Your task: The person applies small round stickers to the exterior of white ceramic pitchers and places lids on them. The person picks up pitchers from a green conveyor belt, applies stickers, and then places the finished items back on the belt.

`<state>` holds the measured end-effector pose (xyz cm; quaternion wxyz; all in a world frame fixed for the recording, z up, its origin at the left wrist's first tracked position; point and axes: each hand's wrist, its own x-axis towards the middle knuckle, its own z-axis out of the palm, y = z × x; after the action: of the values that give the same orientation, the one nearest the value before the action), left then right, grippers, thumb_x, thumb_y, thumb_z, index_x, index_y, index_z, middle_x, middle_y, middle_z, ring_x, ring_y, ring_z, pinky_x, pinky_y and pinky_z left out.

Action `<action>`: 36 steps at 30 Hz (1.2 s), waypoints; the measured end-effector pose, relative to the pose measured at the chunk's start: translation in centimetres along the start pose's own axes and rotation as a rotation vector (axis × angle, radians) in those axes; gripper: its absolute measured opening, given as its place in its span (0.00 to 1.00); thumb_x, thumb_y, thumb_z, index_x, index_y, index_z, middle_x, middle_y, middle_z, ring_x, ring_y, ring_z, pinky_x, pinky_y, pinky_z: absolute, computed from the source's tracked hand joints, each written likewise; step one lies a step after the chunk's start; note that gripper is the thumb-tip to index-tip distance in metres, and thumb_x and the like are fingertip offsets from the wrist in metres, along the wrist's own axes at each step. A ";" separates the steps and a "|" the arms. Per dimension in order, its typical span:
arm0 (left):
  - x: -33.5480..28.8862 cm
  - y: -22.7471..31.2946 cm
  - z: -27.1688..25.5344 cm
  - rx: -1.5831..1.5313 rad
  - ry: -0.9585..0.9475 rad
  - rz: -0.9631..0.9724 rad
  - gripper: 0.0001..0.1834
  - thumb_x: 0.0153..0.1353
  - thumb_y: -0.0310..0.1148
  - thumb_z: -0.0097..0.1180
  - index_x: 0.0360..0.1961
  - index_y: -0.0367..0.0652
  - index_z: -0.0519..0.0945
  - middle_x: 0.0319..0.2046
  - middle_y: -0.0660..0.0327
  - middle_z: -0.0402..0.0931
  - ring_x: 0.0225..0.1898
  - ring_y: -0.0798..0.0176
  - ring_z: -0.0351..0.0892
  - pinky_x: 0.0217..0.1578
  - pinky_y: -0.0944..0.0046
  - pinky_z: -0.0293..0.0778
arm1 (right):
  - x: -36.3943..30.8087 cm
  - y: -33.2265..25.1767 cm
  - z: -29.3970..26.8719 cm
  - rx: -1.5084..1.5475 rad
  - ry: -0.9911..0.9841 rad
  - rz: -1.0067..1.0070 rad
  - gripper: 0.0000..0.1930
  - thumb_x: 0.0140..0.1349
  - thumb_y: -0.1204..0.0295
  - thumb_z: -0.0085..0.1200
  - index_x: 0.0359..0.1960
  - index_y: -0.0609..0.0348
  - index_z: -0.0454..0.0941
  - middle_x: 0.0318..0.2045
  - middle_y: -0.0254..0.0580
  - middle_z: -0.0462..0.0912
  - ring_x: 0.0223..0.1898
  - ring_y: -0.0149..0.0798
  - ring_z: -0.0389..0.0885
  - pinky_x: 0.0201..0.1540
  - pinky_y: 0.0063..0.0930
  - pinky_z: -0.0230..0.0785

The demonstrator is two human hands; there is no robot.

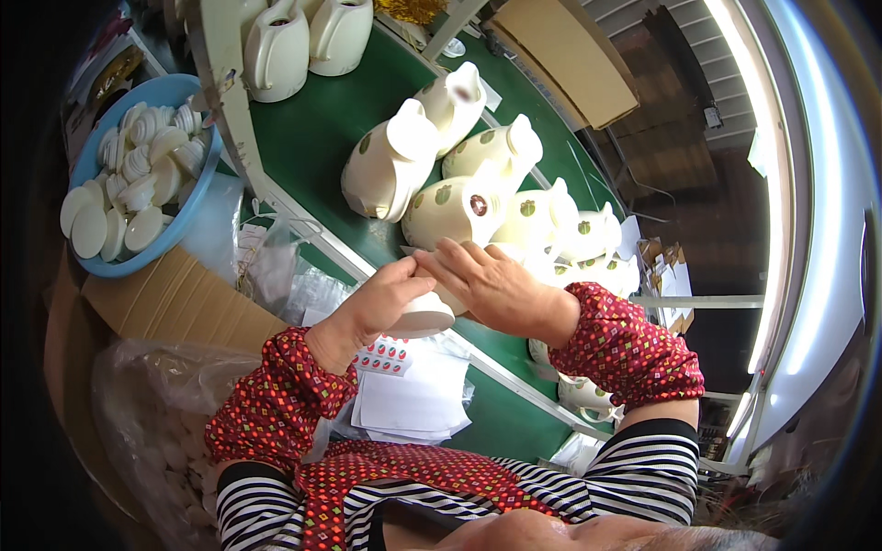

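Between my hands is a cream jug (pixel 423 318), its rounded base end toward me and most of its body hidden. My left hand (pixel 381 298) is closed around its left side, thumb on top. Flat across the top lies my right hand (pixel 501 286), fingers stretched out and touching the left fingertips. Just beyond stand several cream jugs with green leaf marks, the nearest a jug (pixel 441 213) with a dark red inside at its opening. Below the held jug, a sheet of red-and-green stickers (pixel 384 356) lies on white paper (pixel 409 395).
A blue basin (pixel 193 216) of white lids (pixel 138 165) stands at the left, above a cardboard box (pixel 184 298). Clear plastic bags (pixel 276 262) lie by the green bench's (pixel 312 138) metal edge. More jugs (pixel 277 55) stand at the back, near a cardboard carton (pixel 560 55).
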<state>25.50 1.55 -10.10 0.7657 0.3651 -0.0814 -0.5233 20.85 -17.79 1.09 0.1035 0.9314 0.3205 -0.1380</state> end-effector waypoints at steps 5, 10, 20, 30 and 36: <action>2.1 -0.3 1.7 -0.026 -0.108 0.094 0.24 0.74 0.31 0.51 0.68 0.32 0.71 0.55 0.55 0.80 0.54 0.67 0.80 0.53 0.66 0.78 | -3.5 2.9 1.2 0.121 0.023 0.168 0.52 0.57 0.44 0.67 0.76 0.63 0.58 0.49 0.53 0.74 0.51 0.48 0.76 0.51 0.43 0.68; 6.9 -4.6 1.5 0.785 0.273 0.429 0.28 0.68 0.40 0.62 0.63 0.34 0.74 0.60 0.47 0.75 0.59 0.50 0.80 0.57 0.54 0.77 | -3.3 9.4 3.4 0.226 0.178 0.489 0.43 0.68 0.53 0.55 0.76 0.69 0.54 0.53 0.62 0.71 0.55 0.59 0.72 0.59 0.50 0.63; 10.3 -6.5 2.7 1.366 0.406 0.229 0.17 0.61 0.41 0.69 0.44 0.38 0.86 0.53 0.46 0.71 0.46 0.38 0.83 0.50 0.43 0.80 | -0.4 12.8 3.1 0.430 0.054 0.319 0.43 0.57 0.67 0.73 0.74 0.56 0.65 0.64 0.58 0.70 0.60 0.60 0.79 0.62 0.43 0.76; 10.8 -8.1 1.6 1.387 0.417 0.283 0.14 0.60 0.40 0.70 0.40 0.40 0.90 0.52 0.48 0.71 0.49 0.42 0.81 0.51 0.44 0.78 | 2.0 12.9 -0.1 0.077 -0.186 0.520 0.45 0.54 0.48 0.72 0.72 0.50 0.69 0.53 0.62 0.84 0.52 0.59 0.85 0.54 0.46 0.78; 10.9 -8.4 1.6 1.380 0.405 0.297 0.14 0.60 0.40 0.69 0.39 0.41 0.90 0.52 0.49 0.71 0.48 0.42 0.81 0.50 0.45 0.78 | 2.2 11.6 0.9 0.054 -0.264 0.624 0.31 0.65 0.45 0.62 0.61 0.55 0.78 0.32 0.58 0.88 0.34 0.57 0.89 0.38 0.49 0.81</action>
<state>23.24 -10.16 -17.16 0.4243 0.8389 -0.2979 -0.1659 29.60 -25.79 0.73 0.1565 0.9612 0.0001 -0.2273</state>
